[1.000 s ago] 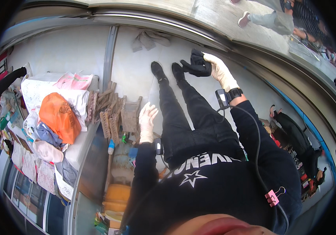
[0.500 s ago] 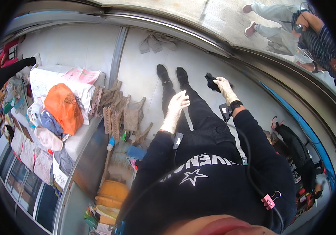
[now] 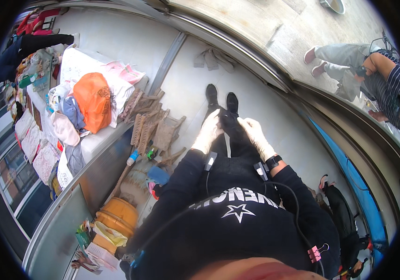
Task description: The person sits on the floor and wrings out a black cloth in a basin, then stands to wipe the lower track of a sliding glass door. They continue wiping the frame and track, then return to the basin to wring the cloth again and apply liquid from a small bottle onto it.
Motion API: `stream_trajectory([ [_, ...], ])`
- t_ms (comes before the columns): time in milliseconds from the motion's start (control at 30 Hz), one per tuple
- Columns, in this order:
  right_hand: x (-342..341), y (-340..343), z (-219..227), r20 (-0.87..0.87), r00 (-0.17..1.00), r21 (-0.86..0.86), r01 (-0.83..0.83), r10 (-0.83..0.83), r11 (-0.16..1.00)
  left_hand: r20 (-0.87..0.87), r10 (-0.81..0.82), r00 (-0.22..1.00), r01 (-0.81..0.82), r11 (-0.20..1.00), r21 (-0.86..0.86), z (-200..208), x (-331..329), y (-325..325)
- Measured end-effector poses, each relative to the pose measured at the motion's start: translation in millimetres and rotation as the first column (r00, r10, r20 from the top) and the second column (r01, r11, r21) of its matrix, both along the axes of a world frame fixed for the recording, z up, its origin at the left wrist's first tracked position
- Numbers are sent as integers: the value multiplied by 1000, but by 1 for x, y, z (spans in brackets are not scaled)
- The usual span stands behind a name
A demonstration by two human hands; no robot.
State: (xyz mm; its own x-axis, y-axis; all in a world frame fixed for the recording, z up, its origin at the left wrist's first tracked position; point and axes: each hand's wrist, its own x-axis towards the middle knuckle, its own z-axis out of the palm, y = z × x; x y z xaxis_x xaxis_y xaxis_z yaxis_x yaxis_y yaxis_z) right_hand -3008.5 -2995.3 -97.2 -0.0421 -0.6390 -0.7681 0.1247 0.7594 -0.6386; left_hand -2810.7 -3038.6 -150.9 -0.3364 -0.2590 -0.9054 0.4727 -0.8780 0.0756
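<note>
Head view: right hand (image 3: 252, 134) has brought the black cloth (image 3: 230, 125) in to 12 o'clock of the chest star (image 3: 238, 213), pinched on it, left hand (image 3: 210, 130) at its 8 o'clock, grip can't tell, so likely both can work it.

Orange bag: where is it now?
In the head view, the orange bag is left of the person's left hand, between a blue-grey cloth on its left and a white cloth on its right.
</note>
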Motion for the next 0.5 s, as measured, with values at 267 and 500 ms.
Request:
stream_trajectory([
  [267,29,-38,-23,117,965,-104,246,-234,964,105,-396,912,408,853,-326,38,-24,-26],
  [500,48,-95,-60,233,864,145,423,-446,894,-82,-198,977,159,926,-342,35,26,-56],
])
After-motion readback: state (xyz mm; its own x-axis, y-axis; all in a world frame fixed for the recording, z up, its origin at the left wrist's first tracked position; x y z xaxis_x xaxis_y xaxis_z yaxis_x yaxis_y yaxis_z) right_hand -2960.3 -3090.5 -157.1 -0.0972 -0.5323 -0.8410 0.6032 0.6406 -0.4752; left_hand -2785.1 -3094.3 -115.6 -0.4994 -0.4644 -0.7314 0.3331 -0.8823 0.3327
